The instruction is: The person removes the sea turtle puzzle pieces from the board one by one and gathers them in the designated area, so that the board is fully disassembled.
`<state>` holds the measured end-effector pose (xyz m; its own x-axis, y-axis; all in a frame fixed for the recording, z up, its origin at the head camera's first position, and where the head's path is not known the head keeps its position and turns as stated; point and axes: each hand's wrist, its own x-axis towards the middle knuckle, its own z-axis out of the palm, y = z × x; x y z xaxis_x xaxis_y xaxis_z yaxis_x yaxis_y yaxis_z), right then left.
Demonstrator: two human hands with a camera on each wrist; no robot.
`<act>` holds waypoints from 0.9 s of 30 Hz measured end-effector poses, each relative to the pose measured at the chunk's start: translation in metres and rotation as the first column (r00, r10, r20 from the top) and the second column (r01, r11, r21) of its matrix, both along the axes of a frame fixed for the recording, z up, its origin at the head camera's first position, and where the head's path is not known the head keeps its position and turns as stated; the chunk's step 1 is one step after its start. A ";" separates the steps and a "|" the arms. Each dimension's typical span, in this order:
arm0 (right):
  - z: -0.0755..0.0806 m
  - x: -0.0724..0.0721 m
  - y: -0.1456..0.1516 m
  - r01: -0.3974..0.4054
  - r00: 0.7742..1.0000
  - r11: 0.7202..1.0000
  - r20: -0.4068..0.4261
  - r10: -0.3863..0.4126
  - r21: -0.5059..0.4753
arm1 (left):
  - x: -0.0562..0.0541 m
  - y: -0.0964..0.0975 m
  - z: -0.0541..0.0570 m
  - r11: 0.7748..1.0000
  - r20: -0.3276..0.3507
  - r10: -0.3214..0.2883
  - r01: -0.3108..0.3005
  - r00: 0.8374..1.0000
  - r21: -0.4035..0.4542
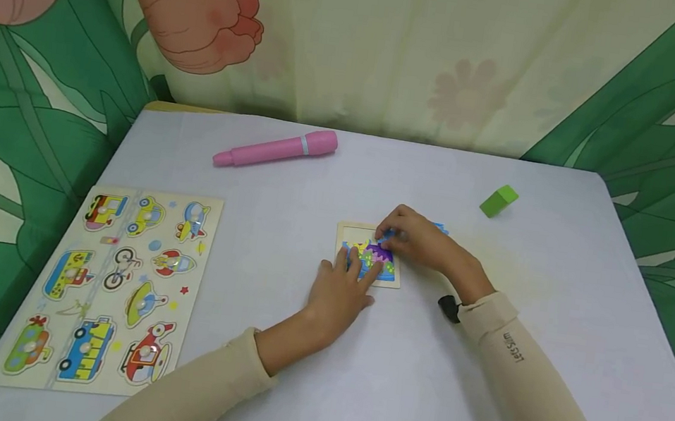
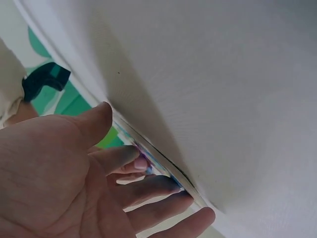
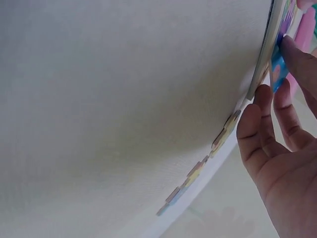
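A small wooden-framed jigsaw puzzle (image 1: 372,228) lies mid-table, partly filled with purple, green, yellow and blue pieces. My right hand (image 1: 415,241) reaches over its upper right corner, pinching a blue puzzle piece (image 3: 278,69) between thumb and fingers at the frame's edge. Spread fingers of my left hand (image 1: 334,302) rest on the lower left of the puzzle, hiding part of the picture. Loose puzzle pieces (image 3: 225,134) lie flat on the table beyond the right hand, mostly hidden behind it in the head view.
On the left lies a large vehicle peg puzzle board (image 1: 211,222). A pink pen-shaped object (image 1: 275,150) is near the back edge. The green block (image 1: 499,201) stands at the back right. A patterned curtain (image 1: 385,46) hangs behind the white table (image 1: 560,268).
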<state>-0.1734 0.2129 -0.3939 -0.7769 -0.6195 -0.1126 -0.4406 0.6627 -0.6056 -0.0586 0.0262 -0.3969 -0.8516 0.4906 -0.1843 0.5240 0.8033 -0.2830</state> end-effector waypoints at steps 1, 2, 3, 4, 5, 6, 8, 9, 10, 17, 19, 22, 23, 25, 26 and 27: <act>0.000 0.000 0.000 0.000 1.000 1.000 -0.002 0.000 0.000 | 0.000 0.000 0.000 1.000 -0.004 0.000 0.000 1.000 -0.003; -0.001 0.000 -0.001 -0.001 1.000 1.000 -0.005 0.001 0.000 | -0.001 -0.001 0.000 1.000 -0.006 0.000 0.000 1.000 -0.008; -0.001 0.000 -0.001 -0.003 1.000 1.000 -0.008 0.003 -0.003 | -0.001 -0.001 -0.001 1.000 -0.006 0.001 -0.001 1.000 -0.009; -0.001 0.000 -0.001 -0.004 1.000 1.000 -0.011 0.004 -0.006 | -0.001 -0.001 -0.001 1.000 -0.004 0.002 -0.002 1.000 -0.009; -0.002 0.000 -0.001 -0.004 1.000 1.000 -0.014 0.004 -0.007 | -0.002 -0.001 -0.001 1.000 -0.001 0.004 -0.004 1.000 -0.011; -0.003 0.000 -0.001 0.000 1.000 1.000 -0.015 0.000 -0.009 | -0.002 -0.001 -0.001 1.000 0.006 0.004 -0.004 1.000 -0.012; -0.004 0.000 -0.001 0.013 1.000 1.000 -0.012 -0.014 -0.014 | -0.003 -0.001 -0.002 1.000 0.021 0.007 -0.007 1.000 -0.005; -0.005 0.000 -0.001 0.024 1.000 1.000 -0.008 -0.024 -0.015 | -0.003 -0.002 -0.002 1.000 0.030 0.010 -0.010 0.999 0.002; -0.005 0.000 -0.001 0.035 0.999 0.999 -0.006 -0.036 -0.011 | -0.003 -0.002 -0.002 1.000 0.040 0.013 -0.014 0.999 0.008; -0.002 0.002 0.007 0.078 0.997 0.996 0.020 -0.077 -0.038 | -0.005 -0.003 -0.001 0.999 0.095 0.029 -0.033 0.995 0.043; 0.001 0.002 0.009 0.079 0.996 0.995 0.037 -0.077 -0.065 | -0.006 -0.003 -0.001 0.998 0.101 0.027 -0.033 0.994 0.053; 0.005 0.001 0.016 0.117 0.992 0.990 0.049 -0.114 -0.072 | -0.005 -0.004 -0.002 0.997 0.107 0.027 -0.035 0.994 0.069; 0.008 0.000 0.020 0.145 0.988 0.987 0.056 -0.141 -0.075 | -0.005 -0.004 -0.002 0.997 0.106 0.027 -0.035 0.994 0.074; 0.014 -0.002 0.032 0.227 0.973 0.971 0.071 -0.221 -0.079 | -0.005 -0.005 -0.002 0.996 0.107 0.023 -0.032 0.994 0.078; 0.018 -0.003 0.039 0.271 0.961 0.959 0.074 -0.266 -0.080 | -0.005 -0.005 -0.002 0.996 0.108 0.020 -0.029 0.994 0.080; 0.022 -0.005 0.047 0.314 0.948 0.946 0.074 -0.308 -0.082 | -0.005 -0.005 -0.002 0.996 0.110 0.017 -0.026 0.994 0.081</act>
